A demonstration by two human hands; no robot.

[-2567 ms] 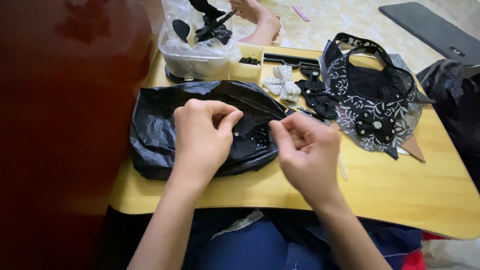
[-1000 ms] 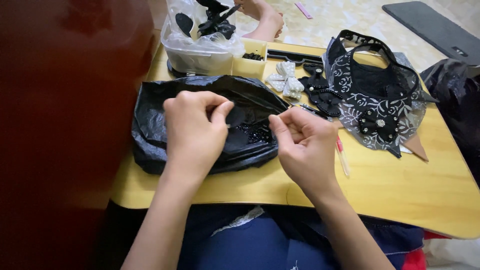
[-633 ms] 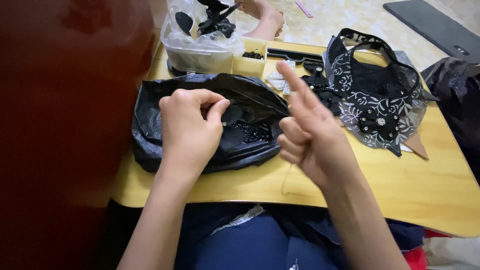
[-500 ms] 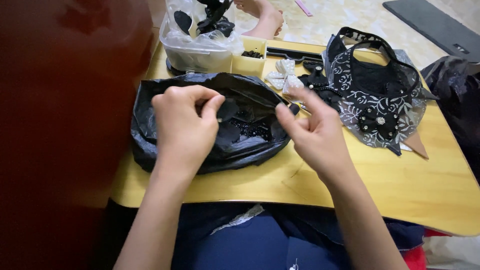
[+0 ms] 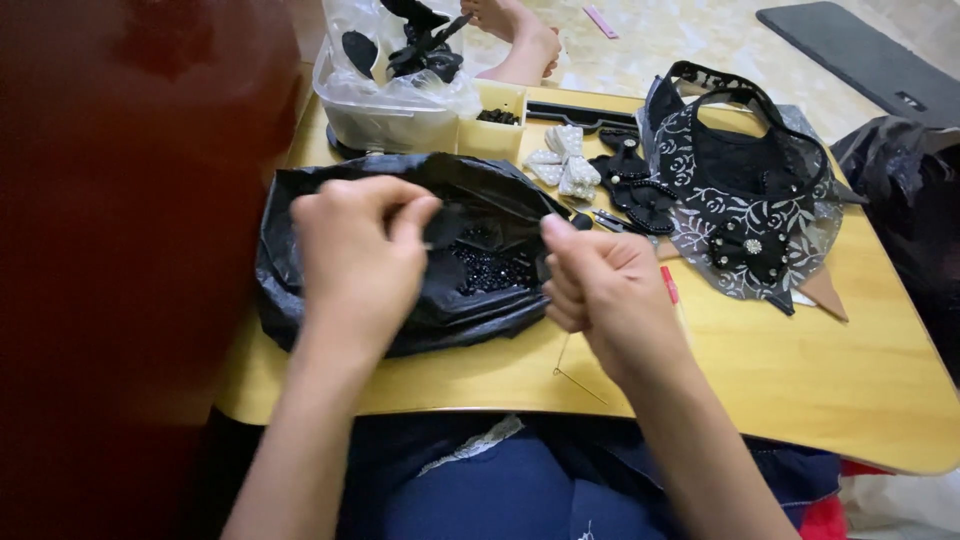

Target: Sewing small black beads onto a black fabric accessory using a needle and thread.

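Lowered again from its raised position, the right hand (image 5: 605, 290) is curled loosely beside the crinkled black plastic bag (image 5: 300, 260)
Small black beads (image 5: 490, 270) are seen inside; the bag's rim is pinched by the left hand (image 5: 360, 255); whether anything is gripped by the right cannot be told.

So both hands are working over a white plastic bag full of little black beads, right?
Not quite: the head view shows a black plastic bag, not a white one. Both the left hand and right hand do work over it, with small black beads inside.

Crumpled black plastic bag (image 5: 330, 290) lying open on the near left of the wooden desk (image 5: 800, 370), mouth spread wide. Heap of small glossy black beads (image 5: 490, 270) pooled inside. Thin thread (image 5: 575, 370), possibly needle-tipped, trailing across the desk beside it.
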